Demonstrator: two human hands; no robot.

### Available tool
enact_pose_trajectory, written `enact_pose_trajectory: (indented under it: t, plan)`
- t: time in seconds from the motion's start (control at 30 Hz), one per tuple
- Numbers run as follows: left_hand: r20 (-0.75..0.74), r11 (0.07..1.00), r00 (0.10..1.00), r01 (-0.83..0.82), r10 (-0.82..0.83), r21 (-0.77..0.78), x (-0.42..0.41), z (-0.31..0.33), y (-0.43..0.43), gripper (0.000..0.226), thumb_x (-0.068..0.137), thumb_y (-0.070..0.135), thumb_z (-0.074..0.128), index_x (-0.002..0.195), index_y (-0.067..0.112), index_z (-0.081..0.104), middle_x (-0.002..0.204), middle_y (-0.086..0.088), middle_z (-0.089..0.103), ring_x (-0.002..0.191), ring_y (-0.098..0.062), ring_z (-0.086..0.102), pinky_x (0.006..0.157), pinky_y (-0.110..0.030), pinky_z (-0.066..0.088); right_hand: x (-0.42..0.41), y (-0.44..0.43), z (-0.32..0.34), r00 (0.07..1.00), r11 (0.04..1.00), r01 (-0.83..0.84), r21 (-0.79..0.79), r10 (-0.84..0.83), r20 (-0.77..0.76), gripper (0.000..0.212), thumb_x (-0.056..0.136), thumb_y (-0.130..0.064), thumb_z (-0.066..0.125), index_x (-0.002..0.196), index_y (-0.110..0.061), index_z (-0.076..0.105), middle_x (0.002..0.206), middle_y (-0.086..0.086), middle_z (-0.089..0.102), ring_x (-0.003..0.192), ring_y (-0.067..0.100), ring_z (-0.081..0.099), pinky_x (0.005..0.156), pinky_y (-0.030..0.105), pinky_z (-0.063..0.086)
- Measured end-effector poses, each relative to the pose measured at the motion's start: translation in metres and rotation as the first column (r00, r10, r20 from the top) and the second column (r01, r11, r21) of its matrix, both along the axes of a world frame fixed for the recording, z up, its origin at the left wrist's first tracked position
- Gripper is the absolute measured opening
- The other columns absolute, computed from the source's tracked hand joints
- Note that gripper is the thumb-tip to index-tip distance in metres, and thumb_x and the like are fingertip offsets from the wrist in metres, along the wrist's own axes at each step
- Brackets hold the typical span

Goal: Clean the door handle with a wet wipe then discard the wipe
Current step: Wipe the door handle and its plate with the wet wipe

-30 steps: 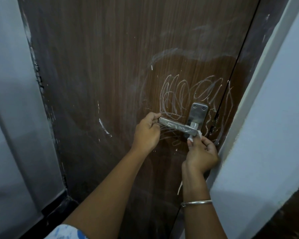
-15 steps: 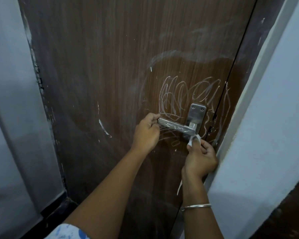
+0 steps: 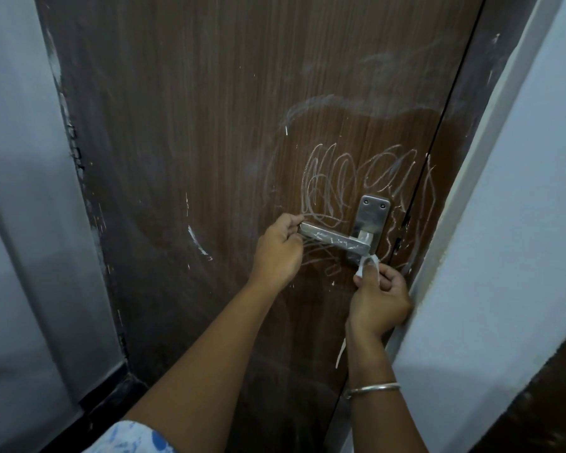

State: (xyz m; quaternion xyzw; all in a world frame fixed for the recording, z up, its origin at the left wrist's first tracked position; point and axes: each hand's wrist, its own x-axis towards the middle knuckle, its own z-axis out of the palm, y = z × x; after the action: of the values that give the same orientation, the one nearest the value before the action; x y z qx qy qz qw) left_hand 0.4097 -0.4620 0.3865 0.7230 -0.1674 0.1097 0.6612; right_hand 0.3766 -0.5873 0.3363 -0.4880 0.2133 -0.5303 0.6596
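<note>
Pinching the limp wet wipe [image 3: 361,272] in your right hand [image 3: 378,302], bunch it tight; your left hand [image 3: 276,253] grips the stiff door handle [image 3: 334,239].

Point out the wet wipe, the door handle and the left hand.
wet wipe [image 3: 360,271], head view, white fold beside the thumb.
door handle [image 3: 334,238], head view, middle of lever.
left hand [image 3: 277,253], head view, back of hand.

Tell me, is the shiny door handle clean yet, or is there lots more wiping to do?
Not yet. Nothing looks finished: the silver metal lever door handle has white smears along it. In hand: the left hand grips its free end while the right hand pinches a small white wet wipe just under its pivot end. Left: wiping the lever's length, then throwing the wipe away; no bin is in view.
</note>
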Motion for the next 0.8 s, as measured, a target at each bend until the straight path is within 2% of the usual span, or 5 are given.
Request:
enact_pose_trajectory:
  t: [0.3, 0.43, 0.57, 0.7, 0.8]
  plan:
    - [-0.020, 1.000, 1.000, -0.003, 0.003, 0.021, -0.001, 0.001, 0.000, 0.040, 0.089, 0.002, 0.039, 0.123, 0.015, 0.055, 0.113, -0.002, 0.066, 0.062, -0.003, 0.059, 0.051, -0.019, 0.042, 0.004, 0.002, -0.010, 0.999, 1.000, 0.019, 0.008, -0.019, -0.029, 0.011, 0.082, -0.021, 0.069, 0.089, -0.014, 0.063, 0.075, 0.001, 0.068, 0.064, 0.012, 0.067, 0.051, 0.011, 0.049]
    - [-0.014, 1.000, 1.000, -0.004, 0.004, 0.020, -0.002, 0.002, 0.000, 0.040, 0.089, 0.002, 0.039, 0.123, 0.015, 0.056, 0.112, -0.002, 0.066, 0.053, 0.003, 0.054, 0.046, -0.011, 0.037, 0.007, 0.004, -0.011, 0.998, 0.993, 0.039, -0.116, -0.045, -0.050, 0.006, 0.083, -0.022, 0.068, 0.085, -0.020, 0.062, 0.072, -0.004, 0.067, 0.061, 0.009, 0.066, 0.053, 0.017, 0.051]
    - [-0.015, 1.000, 1.000, -0.005, 0.005, 0.018, -0.002, 0.003, -0.001, 0.040, 0.089, 0.001, 0.039, 0.122, 0.015, 0.056, 0.113, -0.003, 0.066, 0.066, -0.006, 0.060, 0.055, -0.020, 0.044, 0.010, 0.003, -0.014, 0.994, 0.979, 0.019, -0.202, -0.041, -0.104, 0.008, 0.082, -0.022, 0.069, 0.082, -0.023, 0.061, 0.072, -0.001, 0.066, 0.065, 0.018, 0.066, 0.057, 0.030, 0.053]
    - [-0.012, 0.999, 1.000, -0.007, 0.007, 0.036, -0.003, 0.004, 0.000, 0.040, 0.088, 0.001, 0.040, 0.122, 0.015, 0.056, 0.116, -0.003, 0.065, 0.084, -0.016, 0.063, 0.066, -0.027, 0.047, 0.008, 0.002, -0.012, 0.996, 0.982, 0.048, -0.181, -0.061, -0.067, 0.011, 0.082, -0.024, 0.069, 0.080, -0.029, 0.060, 0.070, -0.009, 0.064, 0.063, 0.013, 0.066, 0.053, 0.019, 0.051]
    - [-0.010, 0.999, 1.000, -0.005, 0.006, 0.044, -0.002, 0.003, 0.000, 0.040, 0.088, 0.002, 0.041, 0.122, 0.017, 0.056, 0.118, -0.004, 0.064, 0.084, -0.015, 0.062, 0.064, -0.024, 0.043, 0.011, 0.003, -0.011, 0.996, 0.983, 0.056, -0.173, -0.067, -0.056, 0.006, 0.083, -0.023, 0.068, 0.083, -0.024, 0.062, 0.072, -0.006, 0.065, 0.065, 0.015, 0.066, 0.056, 0.024, 0.052]
